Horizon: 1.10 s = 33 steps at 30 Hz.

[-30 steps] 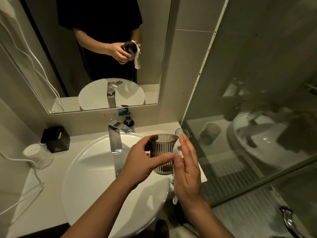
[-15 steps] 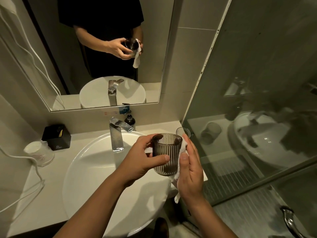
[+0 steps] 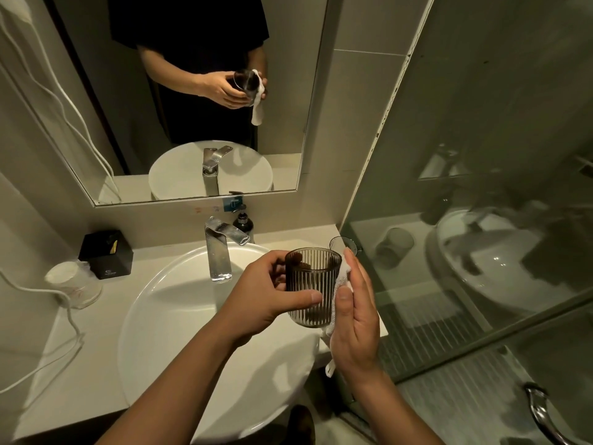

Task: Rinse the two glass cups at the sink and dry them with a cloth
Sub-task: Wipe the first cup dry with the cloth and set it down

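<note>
From the head view, one ribbed cup (image 3: 313, 285) is up in the air over the right edge of the sink (image 3: 167, 316), nearly straight, mouth up. The left hand (image 3: 266, 297) curls its fingers round the cup's left side. The right hand (image 3: 356, 319) keeps its fingers flat and presses one white cloth (image 3: 343, 277) on the cup's right side, so the cup is just left of them. A second cup (image 3: 345, 244) stands on the desk (image 3: 80, 332) behind the sink's right edge. Two cups, one cloth.
</note>
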Each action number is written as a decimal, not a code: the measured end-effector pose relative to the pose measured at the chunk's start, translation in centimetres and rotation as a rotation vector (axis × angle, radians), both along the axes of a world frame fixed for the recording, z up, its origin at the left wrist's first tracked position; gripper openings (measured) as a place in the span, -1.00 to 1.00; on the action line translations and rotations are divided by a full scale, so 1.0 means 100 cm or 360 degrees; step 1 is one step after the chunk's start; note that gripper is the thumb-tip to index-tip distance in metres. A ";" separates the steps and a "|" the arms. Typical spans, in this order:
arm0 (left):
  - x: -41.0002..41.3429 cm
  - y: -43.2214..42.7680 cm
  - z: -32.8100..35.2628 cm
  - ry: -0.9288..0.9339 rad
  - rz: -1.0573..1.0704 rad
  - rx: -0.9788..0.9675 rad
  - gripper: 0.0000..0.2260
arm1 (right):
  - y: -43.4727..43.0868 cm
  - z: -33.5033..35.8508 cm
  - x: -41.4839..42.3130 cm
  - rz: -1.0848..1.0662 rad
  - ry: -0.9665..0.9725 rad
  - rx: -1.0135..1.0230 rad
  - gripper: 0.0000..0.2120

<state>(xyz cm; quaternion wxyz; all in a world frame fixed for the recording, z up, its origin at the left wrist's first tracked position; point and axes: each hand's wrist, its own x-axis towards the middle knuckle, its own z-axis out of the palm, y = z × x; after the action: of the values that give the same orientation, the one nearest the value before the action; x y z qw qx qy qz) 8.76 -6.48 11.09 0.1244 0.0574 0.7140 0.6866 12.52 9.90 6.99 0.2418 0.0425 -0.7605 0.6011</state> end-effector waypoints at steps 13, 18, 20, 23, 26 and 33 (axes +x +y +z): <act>-0.002 0.003 0.000 0.0027 0.0020 -0.0021 -0.29 | -0.005 -0.001 0.002 -0.0007 -0.0041 -0.0008 -0.55; -0.001 0.000 -0.004 -0.0113 0.0069 0.0243 -0.31 | -0.005 0.005 -0.001 -0.0027 0.0000 -0.0028 -0.58; 0.000 -0.001 -0.002 -0.0131 0.0014 0.0252 -0.35 | -0.004 0.004 -0.003 -0.0020 0.0019 -0.0012 -0.59; 0.002 0.003 0.003 -0.0092 -0.0017 0.0136 -0.32 | -0.004 0.005 -0.005 -0.0003 0.0004 0.0058 -0.59; 0.001 0.007 0.006 0.0003 0.0087 0.0020 -0.40 | -0.006 0.008 -0.007 -0.0015 -0.0035 0.0067 -0.59; -0.002 0.005 0.005 0.0131 0.0001 0.0038 -0.52 | -0.001 0.015 -0.012 -0.0081 -0.0784 -0.0691 -0.69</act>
<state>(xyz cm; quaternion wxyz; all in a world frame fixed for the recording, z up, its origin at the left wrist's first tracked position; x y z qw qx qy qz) 8.53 -5.97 11.59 0.0940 0.0869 0.7102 0.6923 11.34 9.81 8.45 0.0690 -0.1758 -0.6511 0.7351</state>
